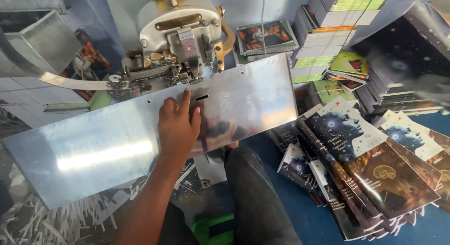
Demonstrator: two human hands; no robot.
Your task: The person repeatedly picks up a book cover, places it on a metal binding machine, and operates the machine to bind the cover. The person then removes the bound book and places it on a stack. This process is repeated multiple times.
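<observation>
Far left, a grey metal bin (40, 38) with open mouth, inside dark, contents not made out. Centre, a shiny metal plate (117, 146) sloping down toward the near left, mounted under a grey stitching machine head (176, 34). Left hand (179, 125) flat on the plate, palm down, fingers loose and spread, index fingertip just beside a small dark slot (202, 98) below the machine head; nothing grasped, merely pressing the surface. Right hand out of view. Right of the plate's edge, on a blue floor (304, 217), a fanned heap of dark-covered booklets (365, 170), well apart from the hand. Farther back, taller stacks of booklets (328, 34) with green and orange spines. Near left under the plate's lower edge, white paper shreds (56, 221). Bare plate open left of the hand.
</observation>
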